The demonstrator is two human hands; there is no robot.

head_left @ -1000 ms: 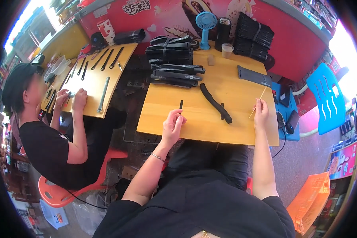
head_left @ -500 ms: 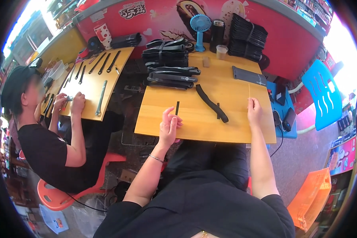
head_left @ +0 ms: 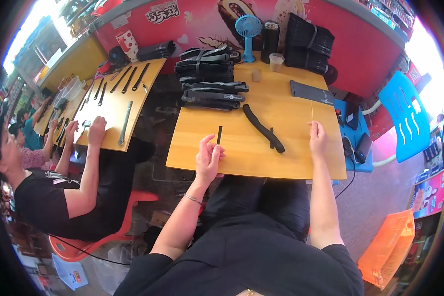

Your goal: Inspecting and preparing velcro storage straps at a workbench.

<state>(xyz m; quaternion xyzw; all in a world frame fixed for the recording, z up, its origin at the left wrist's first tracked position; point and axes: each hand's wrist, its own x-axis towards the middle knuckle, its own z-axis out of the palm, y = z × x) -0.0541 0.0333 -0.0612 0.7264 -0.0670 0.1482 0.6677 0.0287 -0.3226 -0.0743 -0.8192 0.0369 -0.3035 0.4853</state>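
Now my left hand [head_left: 208,159] pinches the short black strip [head_left: 219,135], standing upright just left of the curved strap [head_left: 263,129]; right hand [head_left: 318,138] fingers clamp a thin stick [head_left: 311,112].

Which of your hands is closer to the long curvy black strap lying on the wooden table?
The right. The right hand, pinching a thin pale stick, sits just right of the long curved black strap. The left hand, holding a small black strip, is farther away on its left.
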